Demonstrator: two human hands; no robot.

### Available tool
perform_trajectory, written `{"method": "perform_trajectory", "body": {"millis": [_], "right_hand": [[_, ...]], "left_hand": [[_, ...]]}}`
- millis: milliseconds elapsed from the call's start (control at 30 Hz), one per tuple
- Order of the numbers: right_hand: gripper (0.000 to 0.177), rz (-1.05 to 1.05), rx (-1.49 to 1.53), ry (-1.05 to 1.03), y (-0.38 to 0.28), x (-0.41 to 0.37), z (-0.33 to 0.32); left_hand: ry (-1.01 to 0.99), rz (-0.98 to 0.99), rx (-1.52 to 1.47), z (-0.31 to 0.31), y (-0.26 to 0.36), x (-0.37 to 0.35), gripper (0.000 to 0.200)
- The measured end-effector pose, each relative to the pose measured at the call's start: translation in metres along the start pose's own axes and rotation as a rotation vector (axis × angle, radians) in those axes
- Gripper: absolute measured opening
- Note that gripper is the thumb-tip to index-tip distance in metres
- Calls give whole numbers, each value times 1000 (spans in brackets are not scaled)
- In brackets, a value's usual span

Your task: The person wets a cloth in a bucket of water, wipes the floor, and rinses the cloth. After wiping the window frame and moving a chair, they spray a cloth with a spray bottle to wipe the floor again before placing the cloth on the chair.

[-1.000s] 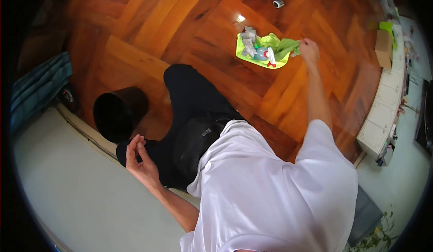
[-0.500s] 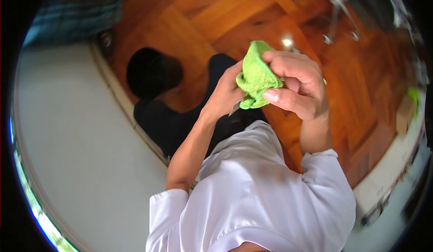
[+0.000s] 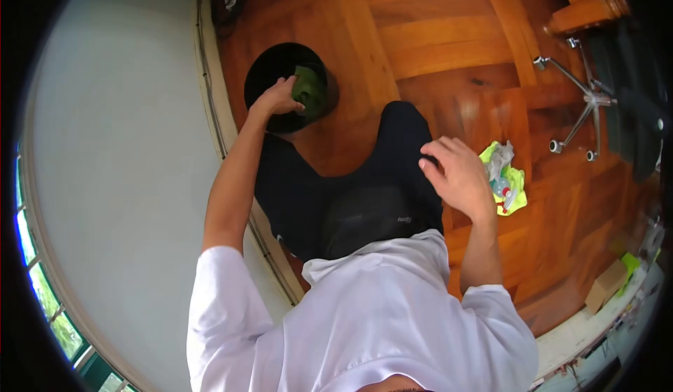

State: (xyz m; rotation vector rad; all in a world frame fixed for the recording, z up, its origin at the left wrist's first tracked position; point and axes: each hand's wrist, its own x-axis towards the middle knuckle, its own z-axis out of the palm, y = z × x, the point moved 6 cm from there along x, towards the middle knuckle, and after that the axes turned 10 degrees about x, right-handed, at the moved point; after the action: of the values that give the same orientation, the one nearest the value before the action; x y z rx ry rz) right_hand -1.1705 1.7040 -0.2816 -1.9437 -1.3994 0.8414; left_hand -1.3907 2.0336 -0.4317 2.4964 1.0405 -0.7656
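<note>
At the front left, my left hand (image 3: 277, 99) reaches over the black bin (image 3: 261, 69), its fingers and thumb apart. Just beyond the fingertips a green cloth (image 3: 310, 89) shows inside the bin, darkened by shade. It looks let go, though the fingertips overlap its near edge. My right hand (image 3: 457, 174) hovers by my right knee, loosely curled with nothing in it. To its right on the floor lies a bright yellow-green cloth or bag (image 3: 519, 181), with a clear bottle (image 3: 500, 186) with a red part and crumpled grey material (image 3: 500, 157) on it.
A white wall (image 3: 112, 153) runs along my left, close to the bin. The wooden floor (image 3: 434, 48) spreads ahead. A chair's wheeled base (image 3: 594, 101) stands at the right. A cardboard box (image 3: 606, 285) sits by the lower right ledge.
The green cloth went from between both hands into the bin at the left. My left hand moved out over the bin; my right hand dropped back empty. The view has shifted.
</note>
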Motion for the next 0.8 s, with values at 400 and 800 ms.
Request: {"method": "perform_trajectory", "body": {"millis": [400,800], "right_hand": [[21,83,59,-153,2,0,20],[75,771,1333,-219,-37,235,235]], "left_hand": [[-350,-296,-199,207,-80,128,60],[785,-15,-468,-2,-41,0,27]]}}
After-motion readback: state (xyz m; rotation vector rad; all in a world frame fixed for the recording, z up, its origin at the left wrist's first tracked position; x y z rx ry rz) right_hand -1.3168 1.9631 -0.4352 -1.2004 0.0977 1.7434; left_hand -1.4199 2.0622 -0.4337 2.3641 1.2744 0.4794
